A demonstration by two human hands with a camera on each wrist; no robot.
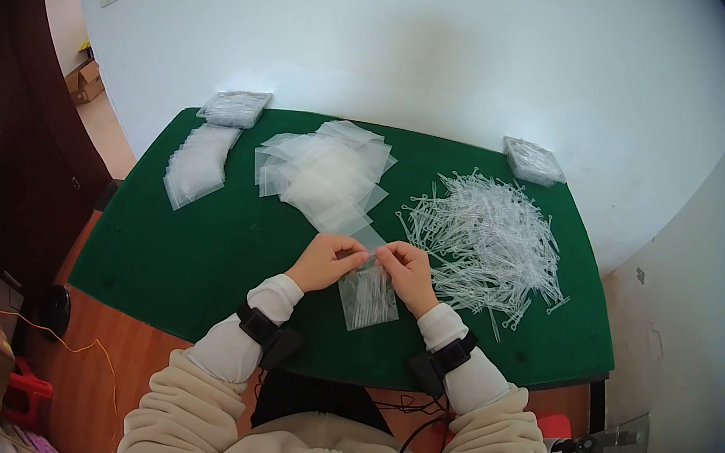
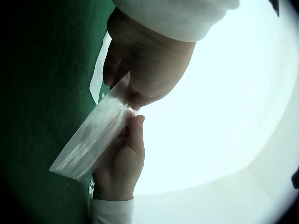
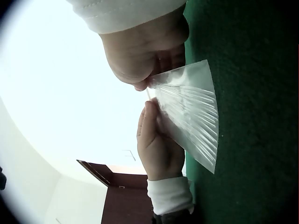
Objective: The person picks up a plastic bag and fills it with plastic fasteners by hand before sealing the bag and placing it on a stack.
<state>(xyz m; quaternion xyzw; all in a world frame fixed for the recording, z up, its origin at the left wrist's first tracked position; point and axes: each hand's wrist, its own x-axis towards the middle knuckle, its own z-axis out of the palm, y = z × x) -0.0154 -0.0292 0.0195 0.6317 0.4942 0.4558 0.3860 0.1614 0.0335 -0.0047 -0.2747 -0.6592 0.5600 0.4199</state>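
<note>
A clear plastic bag (image 1: 370, 298) holding several thin clear sticks hangs between the two hands near the table's front edge. The left hand (image 1: 326, 261) pinches its top edge on the left, and the right hand (image 1: 409, 276) pinches the same edge close beside it. Thumbs and fingertips of both hands nearly meet. In the left wrist view the bag (image 2: 93, 135) slants away from the fingers; the right wrist view shows the sticks fanned out inside the bag (image 3: 189, 109).
Empty clear bags (image 1: 323, 175) lie heaped behind the hands, and a big pile of loose clear sticks (image 1: 490, 244) is at right. Overlapping bags (image 1: 197, 168) lie at left. Filled packs stand at the back left (image 1: 235, 108) and back right (image 1: 534, 162) corners of the green table (image 1: 161, 272).
</note>
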